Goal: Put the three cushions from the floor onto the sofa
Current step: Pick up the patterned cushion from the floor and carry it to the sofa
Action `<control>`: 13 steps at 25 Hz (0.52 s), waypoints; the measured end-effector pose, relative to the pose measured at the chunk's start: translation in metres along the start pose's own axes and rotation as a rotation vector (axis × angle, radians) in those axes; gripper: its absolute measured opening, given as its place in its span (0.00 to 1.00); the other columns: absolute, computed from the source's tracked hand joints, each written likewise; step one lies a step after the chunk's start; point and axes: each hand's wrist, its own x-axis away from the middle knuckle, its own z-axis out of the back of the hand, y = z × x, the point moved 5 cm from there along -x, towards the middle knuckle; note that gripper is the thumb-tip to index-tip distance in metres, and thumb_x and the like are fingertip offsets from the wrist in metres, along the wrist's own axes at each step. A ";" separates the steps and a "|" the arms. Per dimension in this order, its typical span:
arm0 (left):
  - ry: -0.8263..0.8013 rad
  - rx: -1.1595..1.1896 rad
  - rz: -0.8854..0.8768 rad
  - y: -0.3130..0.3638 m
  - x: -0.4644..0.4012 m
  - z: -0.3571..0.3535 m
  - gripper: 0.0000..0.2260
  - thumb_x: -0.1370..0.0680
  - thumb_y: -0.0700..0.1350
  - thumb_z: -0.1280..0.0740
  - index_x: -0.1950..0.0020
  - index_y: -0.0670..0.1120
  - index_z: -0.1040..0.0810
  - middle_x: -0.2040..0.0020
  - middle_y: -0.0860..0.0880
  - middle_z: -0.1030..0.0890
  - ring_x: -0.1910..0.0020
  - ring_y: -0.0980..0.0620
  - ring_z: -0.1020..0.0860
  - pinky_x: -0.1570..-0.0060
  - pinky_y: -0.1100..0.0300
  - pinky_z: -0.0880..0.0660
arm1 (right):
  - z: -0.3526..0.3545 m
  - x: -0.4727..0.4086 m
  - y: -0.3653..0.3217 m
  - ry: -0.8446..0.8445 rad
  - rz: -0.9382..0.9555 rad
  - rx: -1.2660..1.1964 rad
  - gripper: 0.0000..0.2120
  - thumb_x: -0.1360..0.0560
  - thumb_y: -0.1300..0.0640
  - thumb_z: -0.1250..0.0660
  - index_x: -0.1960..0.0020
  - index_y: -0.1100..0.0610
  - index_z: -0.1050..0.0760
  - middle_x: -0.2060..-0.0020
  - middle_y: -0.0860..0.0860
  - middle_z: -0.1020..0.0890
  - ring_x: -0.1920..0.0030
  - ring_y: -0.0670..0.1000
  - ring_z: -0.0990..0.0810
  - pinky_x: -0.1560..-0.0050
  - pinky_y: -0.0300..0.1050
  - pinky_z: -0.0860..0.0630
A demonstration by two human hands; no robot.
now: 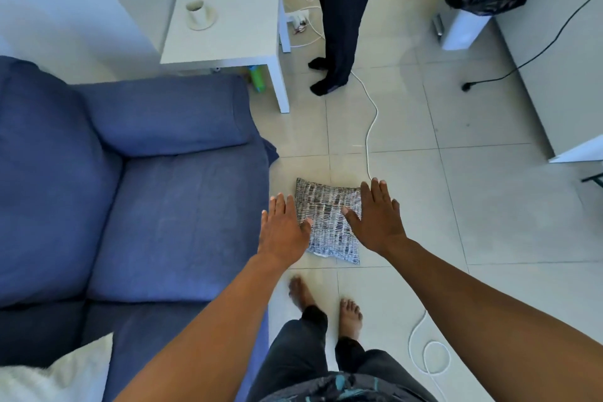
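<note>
On the floor at twelve o'clock of the bare feet, the patterned cushion (329,222) is being flanked by both hands, left (283,229) and right (378,217), spread and empty; opposite edges should be gripped evenly before lifting toward the sofa (163,206) at nine o'clock.

Probably a home living room: a blue sofa (137,192), a white side table (228,39) and tiled floor (456,206).
</note>
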 end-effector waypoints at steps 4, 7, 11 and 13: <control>-0.065 -0.022 -0.030 0.001 -0.044 -0.001 0.35 0.13 0.57 0.43 0.13 0.41 0.51 0.12 0.40 0.51 0.13 0.41 0.54 0.15 0.43 0.52 | -0.004 -0.027 0.006 -0.019 -0.060 -0.047 0.37 0.15 0.39 0.45 0.15 0.60 0.52 0.15 0.60 0.54 0.15 0.60 0.58 0.18 0.65 0.50; -0.092 -0.039 -0.064 -0.001 -0.082 -0.003 0.35 0.13 0.57 0.43 0.13 0.42 0.52 0.12 0.41 0.51 0.13 0.41 0.54 0.15 0.43 0.51 | -0.009 -0.056 0.007 -0.023 -0.102 -0.051 0.38 0.15 0.39 0.45 0.15 0.60 0.51 0.15 0.60 0.53 0.15 0.60 0.57 0.18 0.65 0.49; -0.150 -0.040 -0.072 -0.012 -0.134 -0.021 0.34 0.13 0.56 0.44 0.13 0.41 0.52 0.12 0.41 0.52 0.13 0.42 0.54 0.15 0.44 0.52 | -0.031 -0.102 0.010 -0.037 -0.137 -0.051 0.37 0.15 0.40 0.45 0.15 0.61 0.52 0.15 0.60 0.52 0.15 0.60 0.57 0.18 0.64 0.48; -0.188 -0.034 -0.048 -0.019 -0.157 -0.037 0.35 0.13 0.57 0.44 0.13 0.41 0.53 0.12 0.41 0.52 0.13 0.42 0.54 0.15 0.44 0.52 | -0.046 -0.124 0.013 -0.061 -0.165 -0.063 0.37 0.15 0.41 0.44 0.15 0.61 0.52 0.15 0.60 0.53 0.15 0.60 0.57 0.18 0.64 0.48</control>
